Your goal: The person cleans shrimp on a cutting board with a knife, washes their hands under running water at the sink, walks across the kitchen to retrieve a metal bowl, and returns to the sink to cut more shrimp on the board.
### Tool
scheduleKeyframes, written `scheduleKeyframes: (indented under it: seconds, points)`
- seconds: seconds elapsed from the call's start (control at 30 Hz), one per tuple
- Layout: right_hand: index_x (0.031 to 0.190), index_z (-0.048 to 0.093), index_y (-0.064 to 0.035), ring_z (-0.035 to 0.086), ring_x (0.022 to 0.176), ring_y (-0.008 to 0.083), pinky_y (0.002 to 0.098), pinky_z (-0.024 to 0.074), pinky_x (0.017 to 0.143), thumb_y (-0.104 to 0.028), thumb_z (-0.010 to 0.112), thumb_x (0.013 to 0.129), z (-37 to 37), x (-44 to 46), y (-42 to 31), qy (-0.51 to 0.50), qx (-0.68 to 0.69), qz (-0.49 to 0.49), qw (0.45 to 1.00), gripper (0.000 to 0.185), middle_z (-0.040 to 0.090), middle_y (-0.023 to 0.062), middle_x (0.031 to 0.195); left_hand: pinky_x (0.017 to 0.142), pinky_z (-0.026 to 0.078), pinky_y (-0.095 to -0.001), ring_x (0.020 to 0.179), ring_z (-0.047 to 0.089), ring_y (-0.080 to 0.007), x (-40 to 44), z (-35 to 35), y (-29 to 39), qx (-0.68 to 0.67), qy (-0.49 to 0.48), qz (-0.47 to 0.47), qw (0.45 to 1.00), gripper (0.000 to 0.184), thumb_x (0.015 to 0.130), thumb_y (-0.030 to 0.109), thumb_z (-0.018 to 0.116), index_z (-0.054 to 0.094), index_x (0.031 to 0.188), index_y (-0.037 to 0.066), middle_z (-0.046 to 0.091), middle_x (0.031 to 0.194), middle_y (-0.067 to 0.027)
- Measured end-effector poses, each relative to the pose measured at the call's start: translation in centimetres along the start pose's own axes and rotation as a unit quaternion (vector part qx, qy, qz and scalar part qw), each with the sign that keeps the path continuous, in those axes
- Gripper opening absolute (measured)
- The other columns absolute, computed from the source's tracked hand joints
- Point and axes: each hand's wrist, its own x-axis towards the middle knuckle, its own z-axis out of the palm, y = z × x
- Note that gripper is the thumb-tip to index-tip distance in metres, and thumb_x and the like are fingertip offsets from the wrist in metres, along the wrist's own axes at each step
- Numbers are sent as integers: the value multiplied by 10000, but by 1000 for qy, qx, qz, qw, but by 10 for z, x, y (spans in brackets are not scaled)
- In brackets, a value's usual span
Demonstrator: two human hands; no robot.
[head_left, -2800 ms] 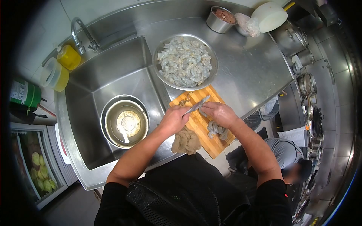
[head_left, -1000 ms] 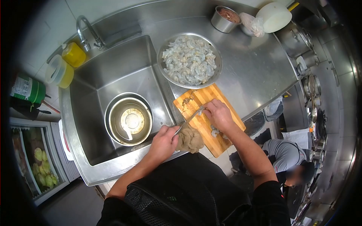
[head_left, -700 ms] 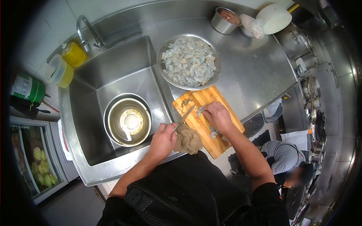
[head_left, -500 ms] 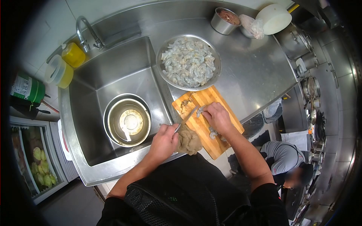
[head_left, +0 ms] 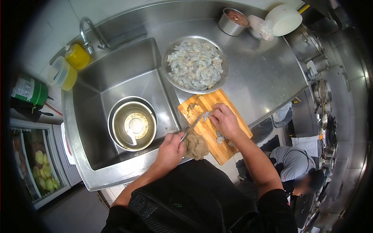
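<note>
My left hand is closed round the handle of a knife, whose blade reaches over the wooden cutting board. The blade's tip is at a peeled shrimp. That shrimp is pinched in the fingers of my right hand, above the board. More shrimp lie on the board below my right wrist. Dark scraps are smeared near the board's upper left corner. A crumpled brown cloth sits under my left hand's side of the board. Beyond the board stands a steel bowl heaped with shrimp.
At the left is a sink with a faucet and a round metal pot in it. A steel container and a white bowl stand at the back right. A co-worker bends over at the right.
The knife tip has shifted slightly along the shrimp, and both hands have moved only a little. The whole view has drifted slightly.
</note>
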Motion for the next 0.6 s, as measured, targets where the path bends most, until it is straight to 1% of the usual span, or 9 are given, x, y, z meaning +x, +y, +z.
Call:
scheduleKeyframes:
  seconds: [0.13, 0.3, 0.4, 0.43, 0.5, 0.53, 0.6]
  points:
    - [840, 652, -68, 620, 875, 295, 416, 534, 766, -106, 740, 825, -1, 1, 3, -24, -28, -18, 999, 97, 634, 74, 915, 873, 542, -521, 988, 643, -455, -5, 2, 0, 4, -9, 13, 1000, 341, 953, 110, 615, 619, 1290, 56, 602, 1134, -225]
    - [804, 632, -76, 623, 844, 287, 406, 531, 763, -102, 734, 816, 0, -6, 7, -48, -56, -28, 997, 106, 631, 82, 880, 830, 559, -522, 957, 655, -442, 6, 0, -14, 48, 27, 5, 998, 346, 942, 110, 625, 621, 1284, 57, 603, 1112, -215]
    - [826, 622, -78, 624, 832, 295, 413, 527, 757, -105, 732, 817, 1, -10, 7, -37, -41, -36, 998, 113, 623, 92, 858, 816, 564, -521, 943, 661, -434, 10, -1, -12, 50, 41, 24, 998, 347, 933, 104, 631, 628, 1278, 65, 606, 1104, -202]
    - [877, 629, -75, 627, 855, 305, 418, 528, 774, -110, 732, 822, 1, -10, 7, -50, -35, -22, 998, 121, 629, 99, 881, 812, 564, -522, 940, 662, -432, 10, -1, -10, 46, 42, 33, 998, 347, 930, 101, 634, 631, 1275, 68, 607, 1102, -198]
    - [978, 643, -69, 633, 901, 325, 426, 528, 808, -118, 732, 831, -2, -10, 6, -74, -24, 8, 997, 179, 641, 113, 926, 803, 567, -516, 931, 666, -421, 6, 0, -7, 60, 13, 39, 997, 343, 923, 94, 641, 637, 1266, 71, 607, 1089, -186]
    - [1056, 630, -65, 632, 932, 333, 429, 524, 832, -127, 733, 841, -4, -11, 6, -88, -9, 23, 996, 247, 645, 120, 958, 798, 569, -514, 927, 668, -416, 5, 1, -5, 67, -2, 44, 997, 341, 920, 90, 645, 641, 1261, 73, 606, 1083, -180]
    - [1212, 603, -57, 630, 994, 349, 433, 518, 882, -145, 734, 859, -9, -11, 3, -115, 20, 52, 992, 387, 654, 133, 1021, 792, 571, -506, 919, 670, -405, 8, 4, -10, 75, 22, 34, 996, 340, 916, 91, 650, 643, 1256, 76, 604, 1072, -170]
